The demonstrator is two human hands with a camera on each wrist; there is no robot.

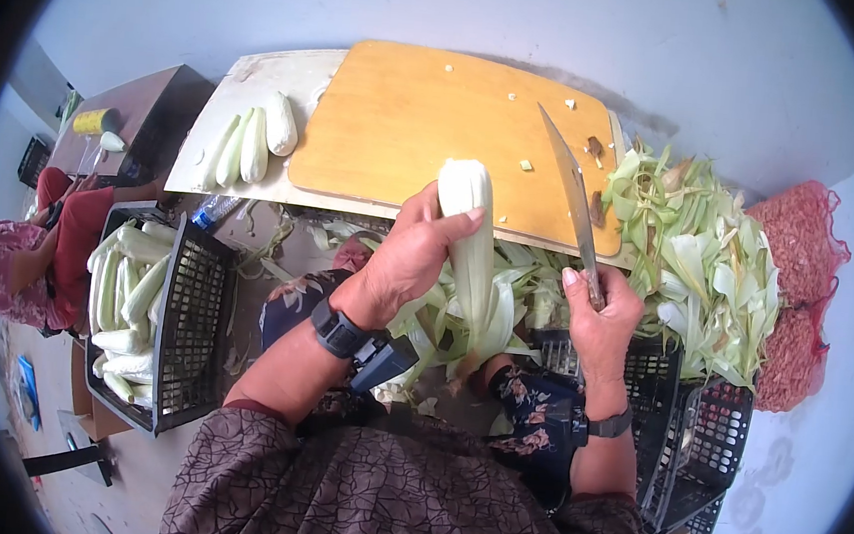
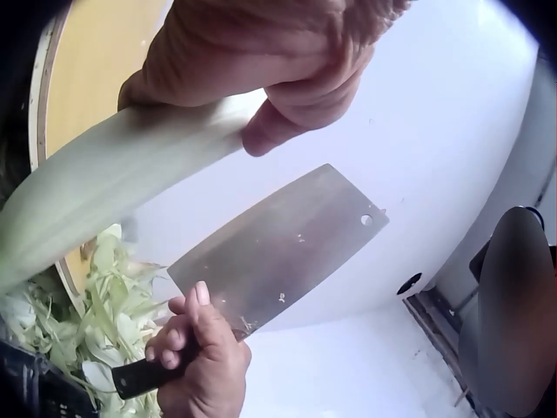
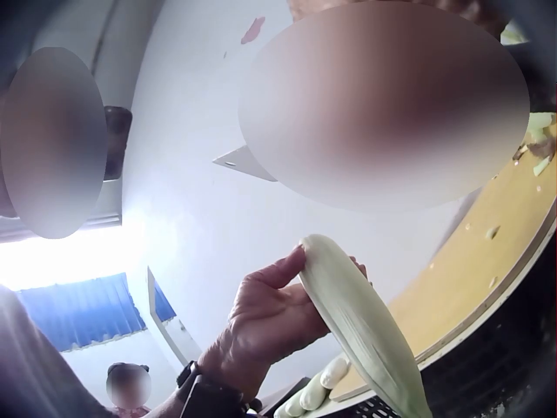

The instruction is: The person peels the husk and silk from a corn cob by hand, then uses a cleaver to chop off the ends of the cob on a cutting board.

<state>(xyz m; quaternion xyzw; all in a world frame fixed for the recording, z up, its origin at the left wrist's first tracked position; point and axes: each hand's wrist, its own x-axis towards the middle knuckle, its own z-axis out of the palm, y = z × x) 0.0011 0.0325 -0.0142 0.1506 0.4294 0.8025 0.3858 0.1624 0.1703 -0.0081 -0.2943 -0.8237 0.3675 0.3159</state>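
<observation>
Pale green husked corn stands upright in my left hand, whose thumb and fingers grip it near its flat white top. In the left wrist view the corn slants below the left hand. My right hand holds the black handle of a broad cleaver, blade pointing up and away, apart from the corn. The left wrist view shows the right hand curled round that handle, with the wide blade beyond it. Both hands are over the near edge of the yellow board.
Several ears lie left of the board. A black crate of ears stands at the left, near a seated person. Loose husks are heaped at the right, beside red net sacks. Small scraps dot the board.
</observation>
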